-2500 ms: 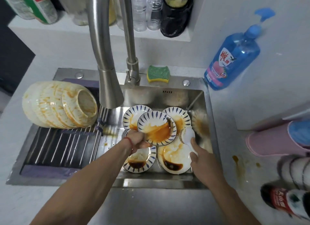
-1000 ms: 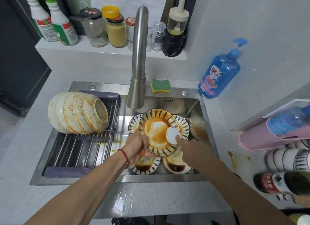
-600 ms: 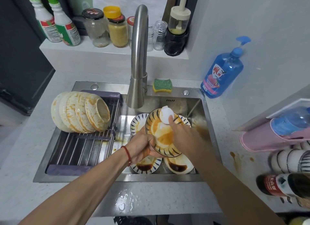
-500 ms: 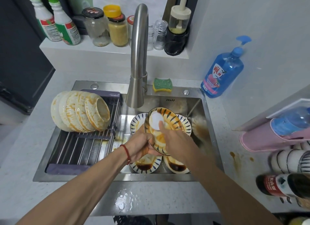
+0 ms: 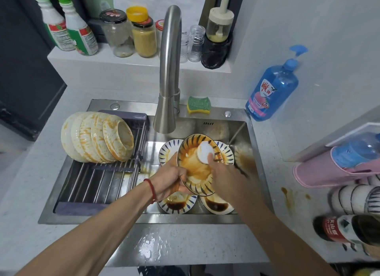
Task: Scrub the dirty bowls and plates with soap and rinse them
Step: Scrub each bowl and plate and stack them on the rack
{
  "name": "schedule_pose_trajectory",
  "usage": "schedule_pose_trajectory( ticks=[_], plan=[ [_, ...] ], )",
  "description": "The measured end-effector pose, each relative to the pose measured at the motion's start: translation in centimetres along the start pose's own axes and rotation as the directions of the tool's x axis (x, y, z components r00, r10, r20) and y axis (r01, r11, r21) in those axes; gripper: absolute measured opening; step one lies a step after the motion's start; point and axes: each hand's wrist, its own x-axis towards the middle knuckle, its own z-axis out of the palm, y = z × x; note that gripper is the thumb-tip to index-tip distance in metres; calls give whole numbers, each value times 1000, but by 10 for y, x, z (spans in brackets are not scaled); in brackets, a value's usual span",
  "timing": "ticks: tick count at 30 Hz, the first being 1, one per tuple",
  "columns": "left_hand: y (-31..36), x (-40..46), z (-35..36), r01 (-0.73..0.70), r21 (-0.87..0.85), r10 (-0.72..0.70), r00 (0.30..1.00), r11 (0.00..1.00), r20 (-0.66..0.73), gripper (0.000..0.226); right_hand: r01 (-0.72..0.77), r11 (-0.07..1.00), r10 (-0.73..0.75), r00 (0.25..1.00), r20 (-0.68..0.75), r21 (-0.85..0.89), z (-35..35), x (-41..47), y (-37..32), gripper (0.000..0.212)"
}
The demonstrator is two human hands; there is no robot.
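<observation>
Fingers (image 5: 210, 157) of right hand (image 5: 226, 175): pressing white scrub pad (image 5: 204, 155), now at upper right of tilted plate (image 5: 196, 166), shifted from upper left; scrubbing underway, sauce remains. Left hand (image 5: 168, 178): gripping plate's lower rim, above sink (image 5: 249, 152) centre.

Jars (image 5: 144, 37) and spray bottles (image 5: 79, 34) line the ledge (image 5: 123, 62).

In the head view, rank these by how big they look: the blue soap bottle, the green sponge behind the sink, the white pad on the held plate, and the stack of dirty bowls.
1. Stack of dirty bowls
2. Blue soap bottle
3. Green sponge and white pad: they look alike, so unranked.
</observation>
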Motion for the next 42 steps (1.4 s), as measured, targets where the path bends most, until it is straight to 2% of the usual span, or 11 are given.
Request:
schedule_pose_trajectory(
  ticks=[3, 7, 12, 15, 20, 24, 28, 32, 36, 40, 42],
  plan=[
    [-1, 2, -2, -10, 9, 10, 1000, 1000, -13, 80, 117, 992, -118, 993, 21, 53, 10, -17, -17, 67],
    [-8, 2, -3, -39, -29, 39, 999, 999, -7, 80, -14, 1000, 14, 1000, 14, -10, 1, 6, 6, 69],
    [-7, 1, -3, -67, -38, 66, 997, 997, -42, 85, 138, 990, -138, 990, -26, 4, 9, -23, -18, 69],
    [-3, -4, -1, -62, -24, 62, 998, 998, -11, 79, -47, 999, 47, 999, -4, 9, 4, -5, 9, 71],
    [-6, 1, -9, -118, -74, 115, 992, 990, -51, 95, 88, 994, -91, 996, 27, 71, 26, -40, -21, 72],
    [-8, 2, -9, -96, -78, 91, 994, 992, -67, 94, -68, 996, 67, 998, 20, 52, 23, -21, 5, 69],
    [-8, 6, -10, -107, -46, 102, 989, 993, -104, 97, 46, 995, -52, 996, 71, 84, 32, -49, -26, 74],
    [-8, 6, -9, -115, -40, 112, 991, 993, -71, 93, -97, 994, 97, 995, 9, 57, 27, -28, 2, 69],
    [-4, 4, -7, -141, 92, 150, 983, 986, -104, 88, -1, 990, -21, 989, 150, 141, 36, -53, -19, 74],
    [-1, 4, -7, -154, 138, 171, 977, 978, -123, 82, -116, 993, 114, 986, 122, 14, 35, -38, -1, 72],
    [-2, 3, -4, -159, 154, 182, 973, 975, -145, 80, -84, 996, 78, 988, 131, 40, 37, -44, -10, 73]
  ],
)
